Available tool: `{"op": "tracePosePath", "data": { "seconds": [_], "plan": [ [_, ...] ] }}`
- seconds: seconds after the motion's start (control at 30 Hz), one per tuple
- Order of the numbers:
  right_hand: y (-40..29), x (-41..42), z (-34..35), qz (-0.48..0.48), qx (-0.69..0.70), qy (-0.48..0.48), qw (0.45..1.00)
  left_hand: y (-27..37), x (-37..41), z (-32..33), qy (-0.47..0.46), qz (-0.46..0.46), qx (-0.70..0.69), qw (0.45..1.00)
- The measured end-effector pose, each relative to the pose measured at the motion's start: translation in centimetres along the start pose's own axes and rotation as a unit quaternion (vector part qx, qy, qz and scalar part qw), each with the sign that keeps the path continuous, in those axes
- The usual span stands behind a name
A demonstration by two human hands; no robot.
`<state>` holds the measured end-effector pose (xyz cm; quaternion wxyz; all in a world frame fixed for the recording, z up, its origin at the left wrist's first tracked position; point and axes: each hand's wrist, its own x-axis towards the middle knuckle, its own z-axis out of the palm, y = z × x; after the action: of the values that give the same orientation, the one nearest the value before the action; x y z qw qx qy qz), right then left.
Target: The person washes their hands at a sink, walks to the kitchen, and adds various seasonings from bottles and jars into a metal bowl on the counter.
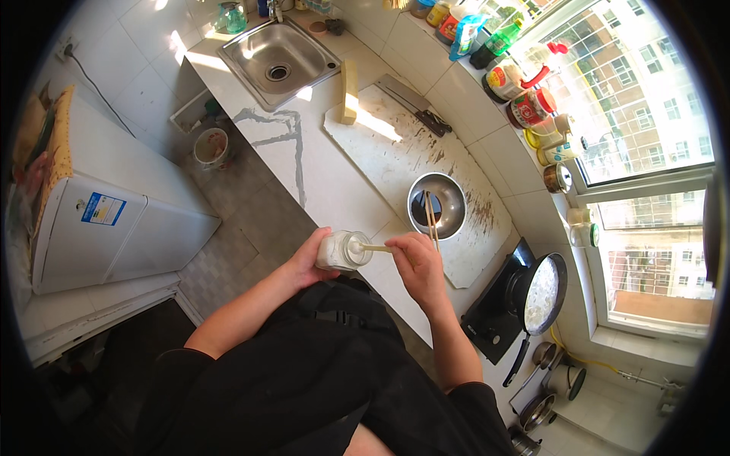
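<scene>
My left hand (311, 259) grips a glass jar (336, 251) of white powder, tilted with its mouth towards the right. Between the fingers of my right hand (419, 265) is the handle of a small pale spoon (376, 248). The spoon's head, with white powder on it, is at the jar's mouth. Just beyond my right hand stands a metal bowl (453, 214) with dark liquid (421, 210) in it. A pair of chopsticks (430, 214) leans in the bowl, partly hidden behind my hand.
The bowl stands on a worn cutting board (376, 154), which also bears a cleaver (399, 94). At the right, a frying pan (544, 293) with pale contents sits on a black cooktop (485, 325). A steel sink (256, 48) lies at the far left. Bottles and jars (530, 108) line the windowsill.
</scene>
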<state>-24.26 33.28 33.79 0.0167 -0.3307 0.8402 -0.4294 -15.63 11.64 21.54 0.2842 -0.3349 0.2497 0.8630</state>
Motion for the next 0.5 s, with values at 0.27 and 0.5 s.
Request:
{"op": "tracePosePath", "data": {
  "seconds": [0.27,0.5],
  "plan": [
    [-2.7,1.2,1.2,-0.126,-0.104,-0.011,0.986,0.1,0.0,0.5,-0.02,-0.001,0.003,1.0],
    [-0.5,-0.2,2.5,0.033,0.043,-0.084,0.995,0.2,-0.2,0.6,0.001,0.002,0.015,1.0]
  ]
}}
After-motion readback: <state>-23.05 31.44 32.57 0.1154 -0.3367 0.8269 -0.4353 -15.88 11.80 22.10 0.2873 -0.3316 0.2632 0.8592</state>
